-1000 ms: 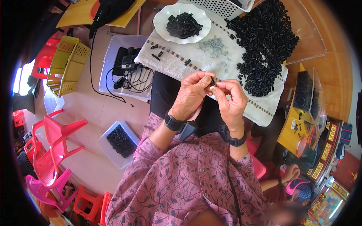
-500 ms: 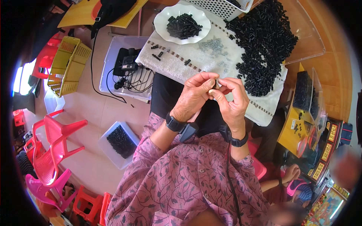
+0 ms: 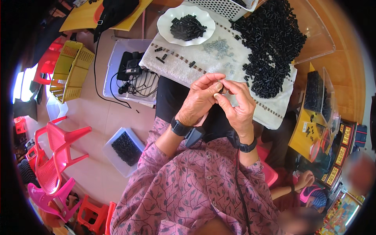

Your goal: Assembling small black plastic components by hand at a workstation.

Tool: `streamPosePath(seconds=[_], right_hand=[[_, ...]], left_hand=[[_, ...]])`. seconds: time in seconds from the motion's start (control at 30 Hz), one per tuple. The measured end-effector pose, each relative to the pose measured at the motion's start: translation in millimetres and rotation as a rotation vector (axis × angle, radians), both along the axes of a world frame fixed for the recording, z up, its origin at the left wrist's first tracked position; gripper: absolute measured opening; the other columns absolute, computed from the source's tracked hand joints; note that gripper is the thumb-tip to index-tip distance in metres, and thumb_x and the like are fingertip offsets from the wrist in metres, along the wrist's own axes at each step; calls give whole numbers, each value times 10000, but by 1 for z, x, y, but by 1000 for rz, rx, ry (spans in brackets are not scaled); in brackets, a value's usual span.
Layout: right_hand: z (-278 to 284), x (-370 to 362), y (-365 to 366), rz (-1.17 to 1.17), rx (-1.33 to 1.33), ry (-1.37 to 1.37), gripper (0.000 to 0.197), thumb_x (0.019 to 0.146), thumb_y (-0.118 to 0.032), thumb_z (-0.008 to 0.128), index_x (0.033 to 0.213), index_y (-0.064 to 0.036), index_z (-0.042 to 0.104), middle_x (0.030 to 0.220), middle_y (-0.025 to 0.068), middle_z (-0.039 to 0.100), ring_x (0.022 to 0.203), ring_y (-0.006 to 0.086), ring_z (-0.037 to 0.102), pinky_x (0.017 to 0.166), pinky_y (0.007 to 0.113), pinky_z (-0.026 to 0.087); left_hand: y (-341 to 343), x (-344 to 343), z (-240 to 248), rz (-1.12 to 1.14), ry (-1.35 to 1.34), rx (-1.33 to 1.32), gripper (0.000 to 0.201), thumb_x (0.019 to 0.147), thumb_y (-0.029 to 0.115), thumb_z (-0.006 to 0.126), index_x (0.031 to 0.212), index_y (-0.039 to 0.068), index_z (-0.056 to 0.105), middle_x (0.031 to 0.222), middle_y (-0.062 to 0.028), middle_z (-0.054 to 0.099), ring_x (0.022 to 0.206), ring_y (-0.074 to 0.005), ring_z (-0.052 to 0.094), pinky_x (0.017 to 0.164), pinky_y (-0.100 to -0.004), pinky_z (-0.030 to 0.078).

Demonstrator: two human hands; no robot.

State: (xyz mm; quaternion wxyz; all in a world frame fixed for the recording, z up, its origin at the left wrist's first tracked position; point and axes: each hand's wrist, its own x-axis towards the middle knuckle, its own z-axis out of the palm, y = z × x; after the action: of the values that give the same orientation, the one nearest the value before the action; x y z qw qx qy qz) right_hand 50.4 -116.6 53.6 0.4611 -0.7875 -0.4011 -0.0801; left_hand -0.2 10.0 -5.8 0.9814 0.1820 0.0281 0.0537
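My left hand and my right hand meet over the near edge of the white towel. Between my left thumb and fingers sits a small black plastic piece, mostly hidden. The right fingertips pinch at the same spot, the thumb just below the piece. Past my hands lies a scatter of small clear or silvery pins. To their right spreads a big heap of short black plastic pieces. A white scalloped plate bears more black pieces, and a few loose ones lie near its front.
A white perforated basket stands at the towel's far edge. Left of my lap are a clear bin with cables and a tub of black pieces on the floor. Pink chairs stand left. At right, another person's hand shows near a yellow table.
My right thumb and forefinger have drawn slightly apart around the small piece. Both hands stay together in nearly the same place, and the whole view has shifted a little.
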Motion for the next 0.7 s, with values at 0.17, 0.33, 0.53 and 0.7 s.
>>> streamPosePath(seconds=[0.17,0.33,0.53,0.7], right_hand=[[0,1,-6,-28,39,7,358,720,-14,825,1046,-9,676,997,110,696,859,257,645,746,337,526],[6,1,-8,-54,68,1,330,712,-38,848,997,-22,682,931,84,696,791,211,651,710,310,522],[3,-1,-8,-53,102,-16,314,724,-58,853,980,-22,675,888,76,693,735,195,651,667,298,522],[2,-2,-8,-47,131,-27,300,730,-61,856,962,-21,670,868,80,694,738,197,656,658,292,527]], left_hand=[[3,-2,1,-126,-32,-23,381,953,98,651,1307,-24,578,1143,-76,661,1029,-149,615,906,-288,504],[10,-4,-1,-140,-146,215,592,870,182,764,1368,-38,534,1196,-79,656,1098,-134,601,966,-279,471],[9,-6,2,-89,-95,374,476,879,133,745,1317,6,608,985,-13,632,881,-103,602,831,-241,508],[6,-8,3,-48,-96,391,427,890,111,727,1291,5,627,937,-19,634,834,-105,604,794,-249,518]])
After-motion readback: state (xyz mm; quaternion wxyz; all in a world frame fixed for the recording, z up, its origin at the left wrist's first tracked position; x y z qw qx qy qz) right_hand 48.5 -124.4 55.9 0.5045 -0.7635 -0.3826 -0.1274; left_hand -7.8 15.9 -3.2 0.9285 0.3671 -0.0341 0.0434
